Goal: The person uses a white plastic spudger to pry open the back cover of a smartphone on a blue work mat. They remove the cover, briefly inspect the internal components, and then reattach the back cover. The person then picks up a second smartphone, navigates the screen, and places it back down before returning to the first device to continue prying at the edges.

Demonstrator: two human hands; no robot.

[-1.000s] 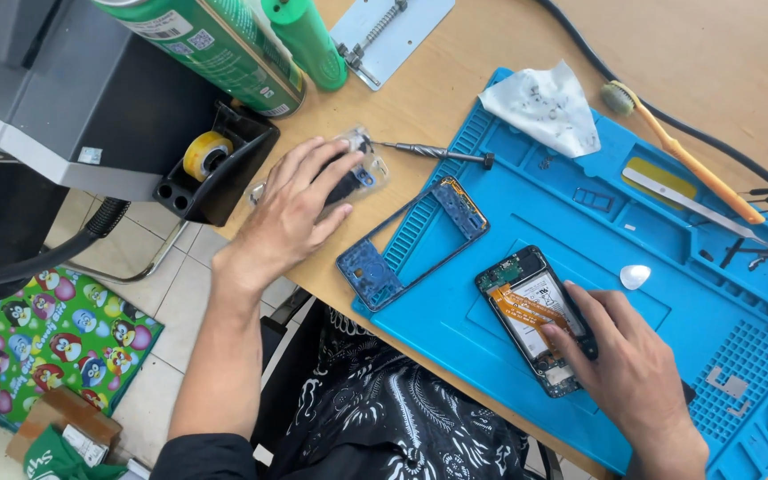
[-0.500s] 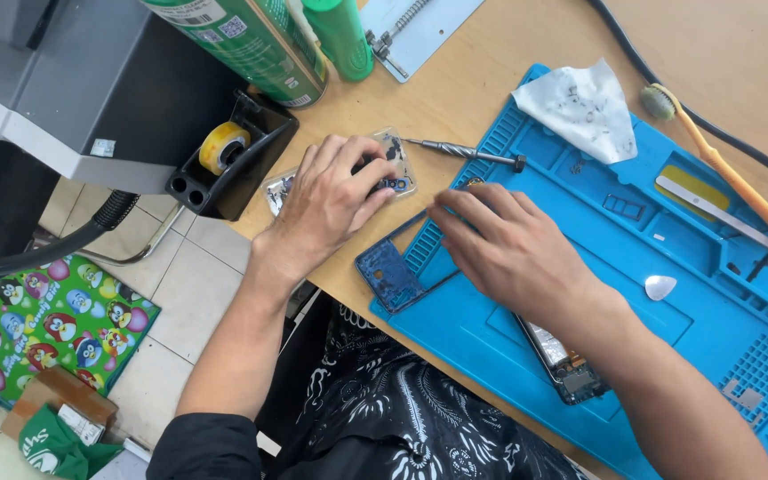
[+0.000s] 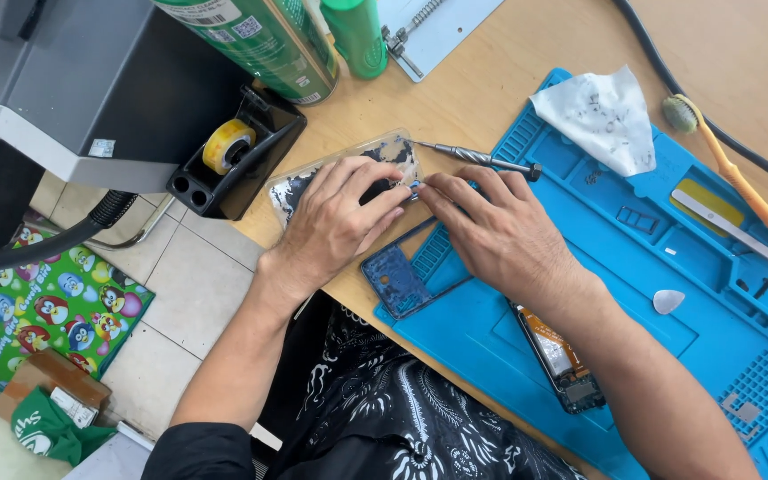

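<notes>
Your left hand (image 3: 335, 222) lies flat, fingers spread, pinning the clear phone case (image 3: 348, 169) at frame centre-left, right by the desk edge. Right hand (image 3: 500, 236) has fingertips pinched at the case's right end; can't tell if there's anything small betw. them. Risks: case sits near the edge, so a hard push could slide it off. The screwdriver (image 3: 477, 158) lies just beside your right fingers & may roll. Your forearm crosses the opened phone (image 3: 562, 360) on the blue mat (image 3: 633, 293); a drag could knock it.
</notes>
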